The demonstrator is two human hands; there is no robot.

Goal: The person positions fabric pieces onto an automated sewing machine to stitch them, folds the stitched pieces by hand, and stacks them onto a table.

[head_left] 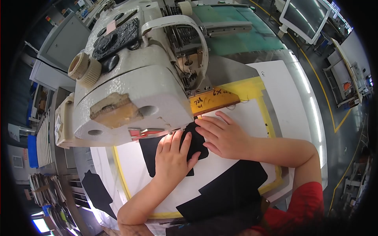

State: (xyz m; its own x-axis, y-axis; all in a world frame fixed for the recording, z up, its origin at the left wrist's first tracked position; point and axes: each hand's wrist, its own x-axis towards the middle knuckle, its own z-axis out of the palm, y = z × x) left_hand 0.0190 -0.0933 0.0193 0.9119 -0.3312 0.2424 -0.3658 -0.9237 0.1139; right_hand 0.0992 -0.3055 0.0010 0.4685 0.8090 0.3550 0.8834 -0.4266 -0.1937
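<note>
A black cut piece of fabric-like material (147, 155) lies flat on the white work surface, partly under the head of a large white sewing machine (130, 92). My left hand (173, 159) rests flat on this piece with its fingers stretched toward the machine. Beside it, my right hand (224, 137) lies with spread fingers at the piece's right edge, close to a yellow guard (214, 101) with handwritten numbers. The needle area is hidden behind the machine head and guard.
Another large black piece (232, 188) lies nearer to me, and a smaller one (96, 190) is at the left. Yellow tape (123, 173) frames the white surface. A monitor (305, 17) stands at the far right, and stacked sheets (47, 188) sit at the left.
</note>
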